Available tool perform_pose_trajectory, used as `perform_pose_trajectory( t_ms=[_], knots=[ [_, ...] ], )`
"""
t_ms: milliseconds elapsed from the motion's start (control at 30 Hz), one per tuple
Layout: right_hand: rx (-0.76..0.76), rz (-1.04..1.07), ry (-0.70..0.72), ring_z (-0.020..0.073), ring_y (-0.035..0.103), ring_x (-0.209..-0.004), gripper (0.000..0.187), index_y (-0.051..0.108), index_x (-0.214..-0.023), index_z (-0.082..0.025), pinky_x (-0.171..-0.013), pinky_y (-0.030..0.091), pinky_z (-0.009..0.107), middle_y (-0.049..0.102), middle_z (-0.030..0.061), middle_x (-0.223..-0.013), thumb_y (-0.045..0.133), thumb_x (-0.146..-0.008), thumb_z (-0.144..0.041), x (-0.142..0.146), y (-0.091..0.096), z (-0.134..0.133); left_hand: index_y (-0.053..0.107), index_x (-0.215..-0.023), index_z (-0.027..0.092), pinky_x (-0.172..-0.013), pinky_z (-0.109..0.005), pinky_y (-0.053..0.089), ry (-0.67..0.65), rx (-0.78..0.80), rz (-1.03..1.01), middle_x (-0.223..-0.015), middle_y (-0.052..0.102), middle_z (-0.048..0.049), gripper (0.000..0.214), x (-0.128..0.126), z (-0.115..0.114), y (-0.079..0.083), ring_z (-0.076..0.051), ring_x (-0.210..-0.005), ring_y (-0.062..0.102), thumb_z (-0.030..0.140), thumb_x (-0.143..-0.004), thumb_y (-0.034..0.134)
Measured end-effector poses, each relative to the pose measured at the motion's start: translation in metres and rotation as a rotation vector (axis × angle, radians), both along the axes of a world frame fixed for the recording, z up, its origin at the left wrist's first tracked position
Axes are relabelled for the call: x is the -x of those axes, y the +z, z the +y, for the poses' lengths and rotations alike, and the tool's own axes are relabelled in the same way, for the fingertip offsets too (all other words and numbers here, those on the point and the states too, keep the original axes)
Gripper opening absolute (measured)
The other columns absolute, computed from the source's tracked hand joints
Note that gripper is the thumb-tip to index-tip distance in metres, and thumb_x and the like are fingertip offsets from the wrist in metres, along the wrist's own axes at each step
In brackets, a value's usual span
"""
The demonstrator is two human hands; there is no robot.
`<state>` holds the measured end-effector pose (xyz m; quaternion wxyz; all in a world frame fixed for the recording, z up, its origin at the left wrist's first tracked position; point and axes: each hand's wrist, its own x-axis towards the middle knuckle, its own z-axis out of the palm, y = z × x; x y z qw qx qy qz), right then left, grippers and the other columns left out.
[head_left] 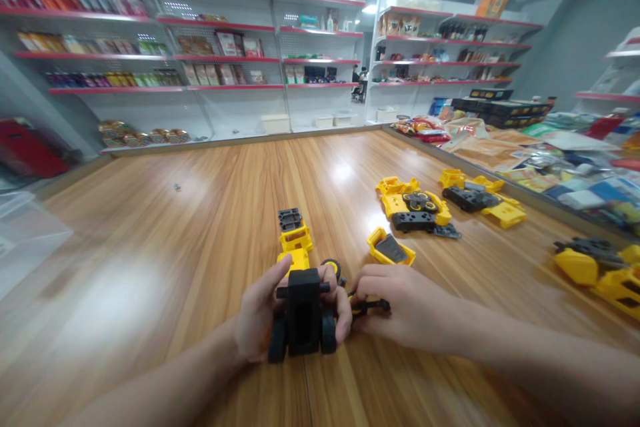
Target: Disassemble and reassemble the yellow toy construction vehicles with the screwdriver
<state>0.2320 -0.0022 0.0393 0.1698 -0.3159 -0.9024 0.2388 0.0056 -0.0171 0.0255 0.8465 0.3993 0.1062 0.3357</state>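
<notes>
A yellow and black toy construction vehicle [299, 280] lies lengthways on the wooden table [200, 213], its black wheeled end toward me. My left hand [260, 317] is wrapped round that black end, thumb on top. My right hand [400, 303] is closed just right of the toy and pinches a small black and yellow part [371, 307] beside the wheel. A loose yellow scoop piece [391, 247] lies just beyond my right hand.
More yellow and black toy parts lie at the right: one cluster [415, 203], another [483, 197] and a third near the edge [600, 270]. Packaged goods [540, 153] cover the far right. Store shelves [225, 47] line the back wall. A small dark bit [177, 187] lies at the far left.
</notes>
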Motion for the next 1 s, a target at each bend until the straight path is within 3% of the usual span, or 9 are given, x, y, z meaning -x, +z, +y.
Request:
perform_pose_trajectory(
  t_ms=[167,333,567,700,900,1000],
  knots=[
    [-0.081,0.108,-0.115,0.0156,0.06,-0.08,0.002,0.066,-0.084,-0.018,-0.075,0.047,0.028,0.066,0.0044,-0.088,0.066,-0.082,-0.018,-0.002,-0.002,0.003,0.06,-0.092,0.012,-0.067,-0.035,0.042,-0.013,0.022,0.059,-0.077,0.067,-0.0159,0.069,0.001,0.001,0.004,-0.025,-0.073,0.059,0.066,-0.088,0.017],
    [-0.127,0.193,-0.209,0.0166,0.06,-0.082,0.005,0.066,-0.087,-0.019,-0.075,0.047,0.029,0.067,0.0039,-0.089,0.066,-0.083,-0.02,-0.002,0.006,0.003,0.065,-0.09,0.009,-0.078,-0.038,0.04,0.083,-0.041,0.123,-0.059,0.058,-0.0102,0.059,0.004,0.003,0.0,-0.026,-0.078,0.056,0.059,-0.087,0.034],
    [-0.136,0.288,-0.158,0.0161,0.063,-0.081,0.008,0.068,-0.091,-0.019,-0.074,0.048,0.028,0.07,0.0039,-0.088,0.069,-0.083,-0.021,0.001,0.012,0.001,0.061,-0.111,0.01,-0.09,-0.044,0.039,0.1,-0.046,0.18,-0.075,0.054,-0.0068,0.054,0.003,0.004,0.0,-0.026,-0.084,0.057,0.055,-0.086,0.047],
    [-0.136,0.316,-0.157,0.0159,0.064,-0.083,0.011,0.069,-0.093,-0.019,-0.075,0.048,0.028,0.071,0.0037,-0.09,0.07,-0.082,-0.021,0.002,0.015,0.0,0.057,-0.112,0.017,-0.091,-0.043,0.039,0.135,-0.046,0.178,-0.082,0.057,-0.0058,0.048,-0.001,0.0,-0.001,-0.023,-0.086,0.058,0.057,-0.088,0.048],
    [-0.175,0.314,-0.236,0.0176,0.065,-0.086,0.009,0.068,-0.091,-0.02,-0.078,0.049,0.031,0.071,0.0039,-0.092,0.069,-0.083,-0.021,0.0,0.014,0.001,0.054,-0.107,0.021,-0.078,-0.039,0.044,0.2,0.063,0.16,-0.083,0.058,-0.0053,0.041,-0.011,-0.001,-0.003,-0.021,-0.081,0.06,0.055,-0.095,0.034],
    [-0.172,0.319,-0.3,0.0188,0.065,-0.088,0.011,0.068,-0.094,-0.021,-0.082,0.05,0.033,0.071,0.0048,-0.096,0.07,-0.084,-0.025,-0.001,0.012,0.002,0.052,-0.113,0.022,-0.083,-0.043,0.044,0.182,0.117,0.178,-0.086,0.059,-0.0059,0.036,-0.011,-0.001,-0.002,-0.023,-0.085,0.064,0.048,-0.098,0.031]
  ],
)
